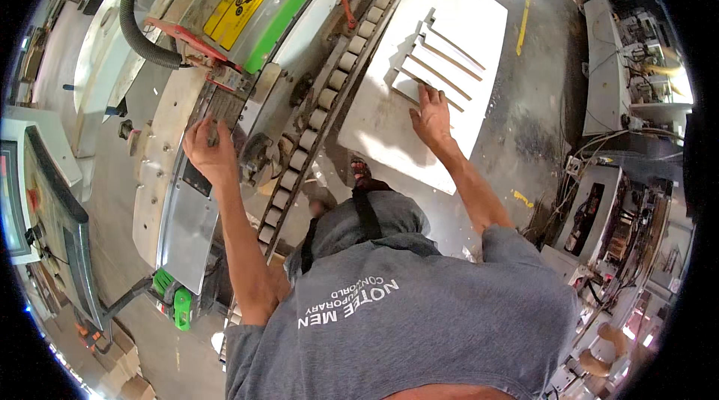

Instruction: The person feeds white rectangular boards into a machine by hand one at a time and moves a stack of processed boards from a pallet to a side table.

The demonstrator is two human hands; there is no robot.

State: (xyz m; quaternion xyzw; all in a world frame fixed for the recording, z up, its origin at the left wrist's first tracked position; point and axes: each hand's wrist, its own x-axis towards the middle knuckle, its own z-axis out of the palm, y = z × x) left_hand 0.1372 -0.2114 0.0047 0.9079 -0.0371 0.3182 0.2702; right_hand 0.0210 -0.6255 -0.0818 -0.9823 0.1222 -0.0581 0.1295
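Right hand [432, 119] over narrow strips [442, 74] lying slantwise on a white board [389, 126]

The strips lie on the white board, to the person's right of a conveyor with a row of pale rollers [327, 98]; they are set side by side, roughly parallel, their pale faces bordered by dark, thin edges; the long axis of each runs from upper left to lower right in the view, one end pointing up toward the conveyor side and the other down toward the floor [517, 108] at the right; that puts them roughly crosswise on the board, whose own long axis runs from upper right to lower left; the strips' upper-left ends are staggered rather than flush.

The right hand reaches over the nearest strips, its fingers a little apart and the thumb out to the side; whether the fingertips are clamped on a strip's edge I cannot tell.

The left hand [210, 151] is over the machine bed [180, 231], near the red-framed fitting [225, 76]; its fingers are loosely bent and apart, with no object visible between them; whether it touches the metal beneath I cannot tell.

Above the left hand stands the machine housing [258, 7], pale with a green stripe and a yellow label; a dark ribbed hose [133, 22] curves down beside it; a green handle [181, 306] sits lower down, left of the person's forearm.
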